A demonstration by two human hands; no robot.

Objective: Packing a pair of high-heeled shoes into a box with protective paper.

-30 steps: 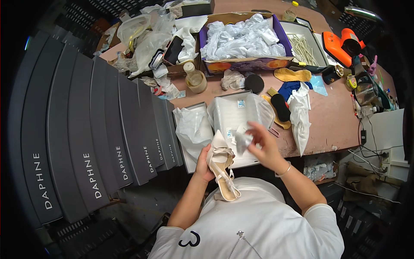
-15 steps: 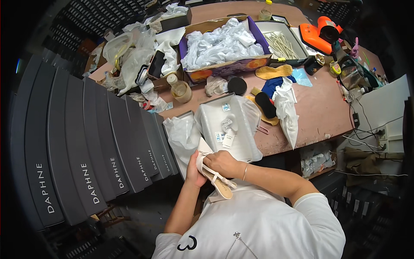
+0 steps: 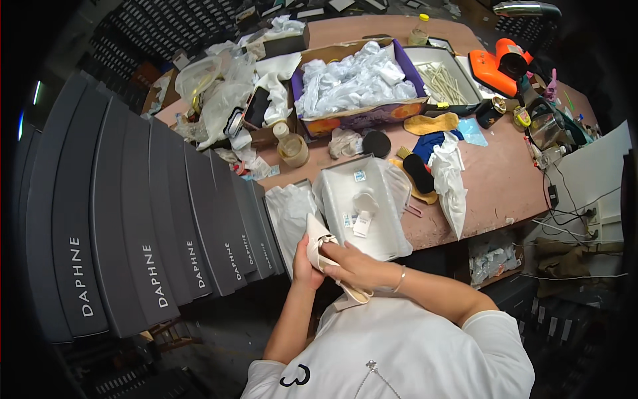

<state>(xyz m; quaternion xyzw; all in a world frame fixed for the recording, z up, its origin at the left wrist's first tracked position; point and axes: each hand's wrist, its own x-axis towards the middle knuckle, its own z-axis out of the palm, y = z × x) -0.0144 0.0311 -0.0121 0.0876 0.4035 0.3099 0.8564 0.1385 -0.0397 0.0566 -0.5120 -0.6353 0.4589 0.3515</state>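
Change over the last second. The right hand [image 3: 362,267], blurred above the white-lined box [image 3: 385,241] and gripping a crumpled wad one second ago, is now at the pale strapped shoe [image 3: 314,234], its fingers reaching into the front opening. A crumpled wad [image 3: 364,201] now lies in the box. The shoe's toe tilts farther left than one second ago; compared with half a second ago, the hand covers more of the insole [image 3: 359,294].
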